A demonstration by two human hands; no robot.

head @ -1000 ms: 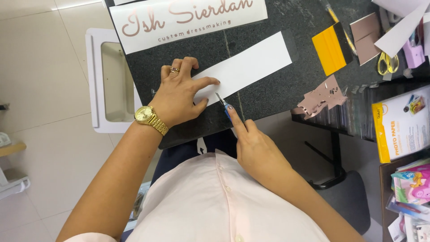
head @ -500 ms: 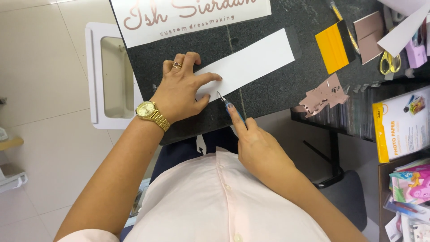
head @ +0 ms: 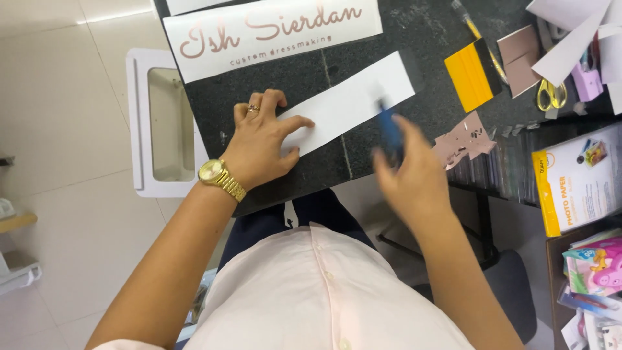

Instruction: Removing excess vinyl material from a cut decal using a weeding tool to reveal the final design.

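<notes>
Under the left hand [head: 262,146], fingers spread flat and pressing, lies the near end of a white paper strip [head: 350,104] on the dark stone table [head: 427,32]; its long axis runs up and away to the right. Beside the strip's far end, the right hand [head: 408,172] is blurred, closed around a blue-handled tool [head: 389,129], seemingly a craft knife.

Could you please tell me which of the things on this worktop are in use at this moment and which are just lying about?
In use:
- white strip, pressed flat by the left hand
- blue tool, blurred, in the right hand

Lying about:
- yellow squeegee
- yellow-handled scissors
- lettered sign strip
- pink scraps
</notes>
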